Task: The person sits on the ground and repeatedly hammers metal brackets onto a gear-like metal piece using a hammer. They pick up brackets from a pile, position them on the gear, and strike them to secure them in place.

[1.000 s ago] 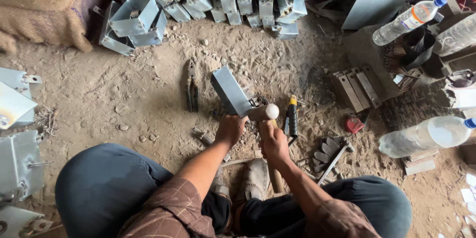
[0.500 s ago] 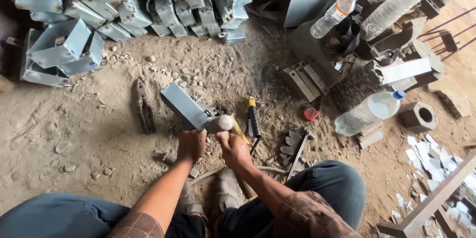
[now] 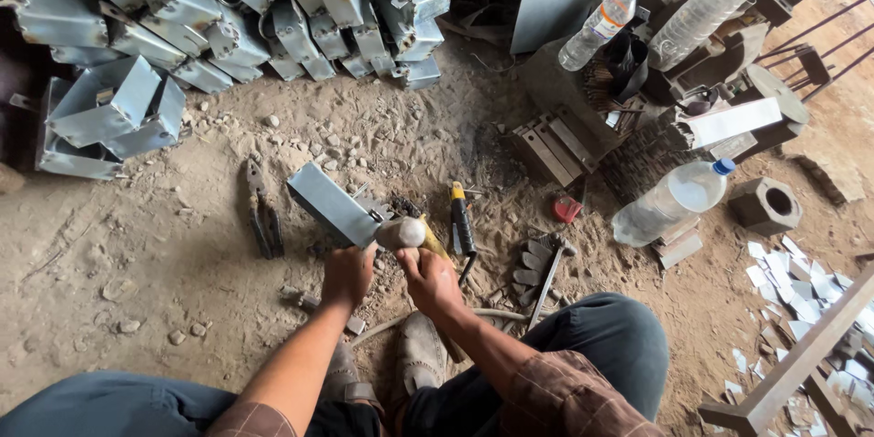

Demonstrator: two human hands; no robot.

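Dusty workshop floor (image 3: 137, 246), strewn with pebbles. Left hand (image 3: 349, 275): clenched on folded grey metal bracket (image 3: 332, 207), just beside pliers (image 3: 261, 215). Right hand (image 3: 431, 280): clenched on hammer (image 3: 401, 233), head touching bracket end. Yellow-handled screwdriver (image 3: 462, 222) nearby. Stacked brackets (image 3: 228, 9) beyond.

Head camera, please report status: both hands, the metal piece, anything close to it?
Left hand grips grey metal piece. Right hand grips hammer, head on piece's end. Pliers left, screwdriver right, both apart.
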